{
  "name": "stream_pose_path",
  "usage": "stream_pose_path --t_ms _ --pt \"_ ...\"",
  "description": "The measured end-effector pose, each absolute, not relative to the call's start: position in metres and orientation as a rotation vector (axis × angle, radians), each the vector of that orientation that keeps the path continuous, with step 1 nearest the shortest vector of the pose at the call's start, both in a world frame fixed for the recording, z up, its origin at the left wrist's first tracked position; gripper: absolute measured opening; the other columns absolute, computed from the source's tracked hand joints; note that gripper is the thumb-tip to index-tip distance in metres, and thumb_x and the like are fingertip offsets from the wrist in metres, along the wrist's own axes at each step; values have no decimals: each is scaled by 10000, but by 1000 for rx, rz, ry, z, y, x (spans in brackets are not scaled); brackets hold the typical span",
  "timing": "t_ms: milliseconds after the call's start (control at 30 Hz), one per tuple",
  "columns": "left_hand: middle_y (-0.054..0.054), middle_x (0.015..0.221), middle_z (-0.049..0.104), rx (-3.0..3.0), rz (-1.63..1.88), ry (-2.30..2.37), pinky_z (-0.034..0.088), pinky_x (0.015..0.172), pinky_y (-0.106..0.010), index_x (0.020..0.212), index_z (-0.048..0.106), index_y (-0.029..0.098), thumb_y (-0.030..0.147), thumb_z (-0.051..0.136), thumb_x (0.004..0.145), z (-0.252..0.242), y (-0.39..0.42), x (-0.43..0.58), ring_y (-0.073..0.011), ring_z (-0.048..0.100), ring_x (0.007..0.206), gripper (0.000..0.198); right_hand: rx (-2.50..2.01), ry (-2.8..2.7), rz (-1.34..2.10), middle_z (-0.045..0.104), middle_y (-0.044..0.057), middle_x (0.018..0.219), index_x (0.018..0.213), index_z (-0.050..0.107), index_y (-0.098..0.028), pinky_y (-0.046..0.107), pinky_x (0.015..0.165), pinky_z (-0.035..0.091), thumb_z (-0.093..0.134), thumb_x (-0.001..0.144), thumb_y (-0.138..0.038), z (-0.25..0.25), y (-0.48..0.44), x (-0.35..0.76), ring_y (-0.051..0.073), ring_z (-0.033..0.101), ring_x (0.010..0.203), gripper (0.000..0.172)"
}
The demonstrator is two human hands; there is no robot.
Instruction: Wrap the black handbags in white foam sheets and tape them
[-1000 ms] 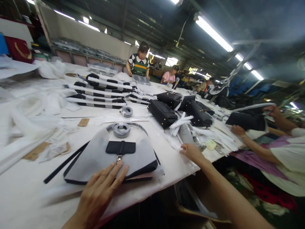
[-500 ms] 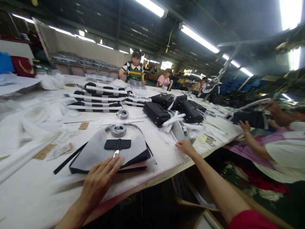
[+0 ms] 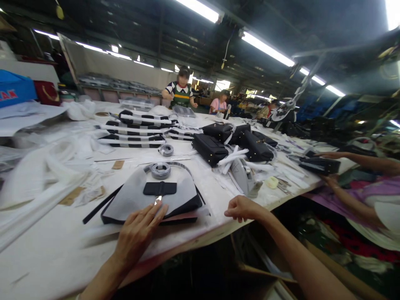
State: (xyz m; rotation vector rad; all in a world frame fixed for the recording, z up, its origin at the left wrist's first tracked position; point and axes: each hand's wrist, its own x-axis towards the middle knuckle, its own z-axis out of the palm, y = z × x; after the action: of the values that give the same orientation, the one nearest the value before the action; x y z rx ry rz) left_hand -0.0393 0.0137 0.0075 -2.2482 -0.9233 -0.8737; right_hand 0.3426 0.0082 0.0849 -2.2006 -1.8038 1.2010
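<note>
A black handbag (image 3: 183, 212) lies on the white table in front of me, its front largely covered by a pale wrapping sheet (image 3: 125, 196). Across the sheet sits a black tab (image 3: 160, 188) with a metal clasp (image 3: 158, 199), and above it rests a wrapped, coiled strap (image 3: 161, 170). My left hand (image 3: 140, 225) presses flat on the lower part of the bag, fingertips at the clasp. To the right of the bag, my right hand (image 3: 242, 208) is closed above the table edge; whatever it pinches is too small to make out. Behind it stands a grey tape dispenser (image 3: 242, 177).
Several black bags (image 3: 209, 148) and white foam rolls (image 3: 233, 158) lie beyond the dispenser. Wrapped striped pieces (image 3: 134, 139) are stacked at the back left, near a second coil (image 3: 166, 150). A co-worker's arms (image 3: 350, 200) handle a black bag (image 3: 320, 165) at the right.
My right hand has drawn back from the dispenser toward me. The left hand stays on the bag. The co-worker at the right has lowered their bag to the table.
</note>
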Motion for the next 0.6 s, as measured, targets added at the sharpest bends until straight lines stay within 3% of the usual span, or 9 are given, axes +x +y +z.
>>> stream_pose_path --t_ms 67,133,233,400,600 --pt "-78 1317 649 -2239 -887 -928 424 891 -330 1301 610 213 23 367 940 9 13 -39 -201 669 1077 475 -2132 -1947 904 709 34 740 802 709 -169 227 572 467 739 703 -348 89 7 337 157 647 656 208" --pt "-72 1311 653 -2234 -892 -925 426 888 -324 1320 595 220 15 356 936 11 13 -39 -193 671 1073 496 -1994 -2173 685 737 62 951 975 732 -187 279 769 509 745 683 -277 85 3 333 211 676 878 306" --pt "-74 1326 643 -2249 -863 -921 428 889 -322 1359 562 225 31 377 939 11 13 -40 -194 668 1086 498 -1811 -2460 447 695 89 1164 1141 697 -206 343 968 463 662 707 -149 68 -5 330 250 624 1103 440" --pt "-61 1325 644 -2280 -843 -953 425 884 -320 1375 545 252 37 421 925 10 12 -39 -202 673 1076 514 -1699 -2554 387 684 81 1198 1127 701 -226 346 1004 457 637 731 -103 45 -11 337 244 604 1152 420" --pt "-66 1321 646 -2291 -800 -968 432 861 -327 1323 582 227 58 470 928 12 10 -37 -212 672 1081 444 -1606 -2557 397 630 104 1313 1271 640 -210 368 1064 434 730 722 -163 37 -13 350 245 560 1237 558"
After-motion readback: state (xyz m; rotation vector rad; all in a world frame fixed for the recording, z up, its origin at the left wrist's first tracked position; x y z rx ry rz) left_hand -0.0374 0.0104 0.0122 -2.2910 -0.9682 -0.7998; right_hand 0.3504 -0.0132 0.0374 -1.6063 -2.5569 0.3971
